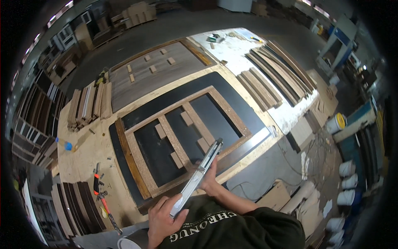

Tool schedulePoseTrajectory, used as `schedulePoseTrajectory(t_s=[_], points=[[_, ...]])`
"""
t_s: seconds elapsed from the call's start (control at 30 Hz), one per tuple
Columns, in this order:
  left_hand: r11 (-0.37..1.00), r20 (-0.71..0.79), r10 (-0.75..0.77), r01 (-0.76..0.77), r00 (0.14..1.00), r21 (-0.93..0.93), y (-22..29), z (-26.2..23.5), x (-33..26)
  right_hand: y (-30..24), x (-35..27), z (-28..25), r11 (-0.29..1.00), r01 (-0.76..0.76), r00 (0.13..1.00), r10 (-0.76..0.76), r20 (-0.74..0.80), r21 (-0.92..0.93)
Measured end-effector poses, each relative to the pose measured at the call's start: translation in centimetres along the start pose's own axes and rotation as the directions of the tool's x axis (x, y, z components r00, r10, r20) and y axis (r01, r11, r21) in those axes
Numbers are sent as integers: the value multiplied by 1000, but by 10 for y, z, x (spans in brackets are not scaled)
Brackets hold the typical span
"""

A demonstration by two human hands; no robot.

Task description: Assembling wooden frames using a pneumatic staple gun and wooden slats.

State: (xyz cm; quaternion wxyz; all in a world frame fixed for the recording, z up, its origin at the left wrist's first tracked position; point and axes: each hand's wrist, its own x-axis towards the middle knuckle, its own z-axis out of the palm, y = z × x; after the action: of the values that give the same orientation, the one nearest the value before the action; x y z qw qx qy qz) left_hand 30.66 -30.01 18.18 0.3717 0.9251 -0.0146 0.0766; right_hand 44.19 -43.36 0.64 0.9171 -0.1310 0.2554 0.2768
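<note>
Both my hands hold a long, slim silver metal tool [192, 182] slantwise in front of my chest. A groove runs along it and its far end is dark; it resembles the magazine of a nail gun, but its exact kind is unclear. My left hand [166, 218] is closed round the near end. Farther up, my right hand [210, 176] grips it from the right, its fingers partly hidden behind it. Beyond the tool, a wooden frame [228, 110] with two inner slats lies on a black panel [213, 81]. Small wood blocks [186, 118] sit against the slats.
Behind lies a grey-brown panel [137, 89] with several small blocks. Wood strips are stacked left [97, 101] and right [259, 89]. Orange-handled cutters [97, 184] and a blue-capped bottle [64, 144] rest on the left of the table. Buckets [347, 168] stand on the right.
</note>
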Motion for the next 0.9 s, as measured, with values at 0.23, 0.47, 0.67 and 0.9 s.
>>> schedulePoseTrajectory(t_s=[0.23,0.47,0.67,0.9], points=[[985,-151,22,-47,988,-164,-2,9,16,-8,-6,16,998,-55,996,56,-65,23],[908,-41,66,-77,997,-412,-2,-5,14,11,7,0,998,-42,999,43,16,-49],[822,167,75,33,983,-568,-49,8,4,-30,22,-35,990,18,1000,-16,14,-143],[643,-241,-612,297,753,-706,-185,21,-53,-7,-8,25,970,-228,968,235,92,-84]])
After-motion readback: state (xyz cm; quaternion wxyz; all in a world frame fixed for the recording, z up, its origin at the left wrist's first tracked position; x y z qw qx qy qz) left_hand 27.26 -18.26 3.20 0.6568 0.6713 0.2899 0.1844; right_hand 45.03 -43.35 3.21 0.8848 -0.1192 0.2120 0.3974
